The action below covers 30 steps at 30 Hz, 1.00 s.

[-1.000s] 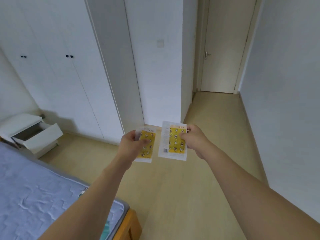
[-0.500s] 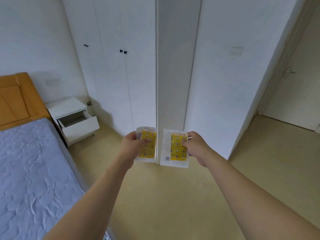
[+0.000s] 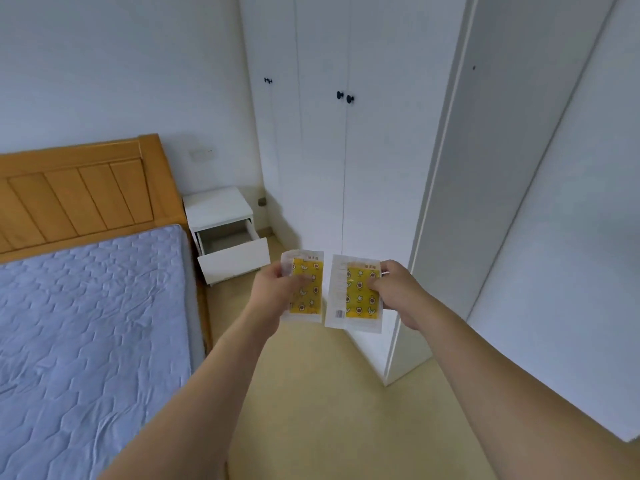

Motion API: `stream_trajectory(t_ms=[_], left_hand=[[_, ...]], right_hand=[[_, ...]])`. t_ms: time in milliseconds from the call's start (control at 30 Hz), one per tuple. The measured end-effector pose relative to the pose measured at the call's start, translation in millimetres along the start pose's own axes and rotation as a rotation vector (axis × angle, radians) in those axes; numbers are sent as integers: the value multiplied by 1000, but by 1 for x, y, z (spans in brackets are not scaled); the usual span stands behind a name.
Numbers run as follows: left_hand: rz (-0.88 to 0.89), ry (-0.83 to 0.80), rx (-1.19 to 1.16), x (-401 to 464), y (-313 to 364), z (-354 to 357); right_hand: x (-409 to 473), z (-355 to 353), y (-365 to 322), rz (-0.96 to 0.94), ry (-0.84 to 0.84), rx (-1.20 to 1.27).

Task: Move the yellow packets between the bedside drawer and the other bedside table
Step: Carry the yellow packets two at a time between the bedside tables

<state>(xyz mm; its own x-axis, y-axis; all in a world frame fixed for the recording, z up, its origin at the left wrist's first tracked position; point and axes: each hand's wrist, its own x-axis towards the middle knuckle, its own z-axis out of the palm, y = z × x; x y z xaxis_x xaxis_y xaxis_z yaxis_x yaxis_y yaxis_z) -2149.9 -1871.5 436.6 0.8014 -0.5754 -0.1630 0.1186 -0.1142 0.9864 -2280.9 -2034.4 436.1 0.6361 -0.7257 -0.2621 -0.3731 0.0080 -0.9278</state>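
I hold two yellow packets with white borders upright in front of me. My left hand [image 3: 273, 295] pinches the left packet [image 3: 308, 289] by its left edge, thumb across its face. My right hand [image 3: 398, 292] pinches the right packet [image 3: 353, 296] by its right edge. The packets hang side by side, a small gap between them. Beyond them stands the white bedside table [image 3: 218, 206] against the wall, its drawer [image 3: 235, 259] pulled open. What I can see of the drawer's inside looks bare.
A bed with a blue-grey mattress [image 3: 86, 323] and a wooden headboard [image 3: 79, 192] fills the left. White wardrobe doors [image 3: 322, 150] stand behind the bedside table, and a white wall corner [image 3: 450, 202] juts out on the right. Beige floor [image 3: 329, 410] runs between bed and wardrobe.
My view has swung left: the doorway has left the frame, and the bed, headboard and open drawer have come toward the centre and nearer. Both hands keep their packets as before.
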Motion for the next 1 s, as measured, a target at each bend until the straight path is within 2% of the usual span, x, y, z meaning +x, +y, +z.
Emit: stream_trajectory(t_ms=[233, 500, 733, 1000], left_hand=[[-2, 169, 33, 157, 43, -27], [-91, 396, -59, 313, 42, -114], [-137, 465, -112, 487, 47, -199], [-167, 462, -88, 653, 89, -255]], right_hand=[[183, 51, -80, -29, -151, -5], [347, 175, -144, -50, -318, -139], [504, 289, -199, -21, -369, -166], [652, 363, -273, -57, -385, -148]])
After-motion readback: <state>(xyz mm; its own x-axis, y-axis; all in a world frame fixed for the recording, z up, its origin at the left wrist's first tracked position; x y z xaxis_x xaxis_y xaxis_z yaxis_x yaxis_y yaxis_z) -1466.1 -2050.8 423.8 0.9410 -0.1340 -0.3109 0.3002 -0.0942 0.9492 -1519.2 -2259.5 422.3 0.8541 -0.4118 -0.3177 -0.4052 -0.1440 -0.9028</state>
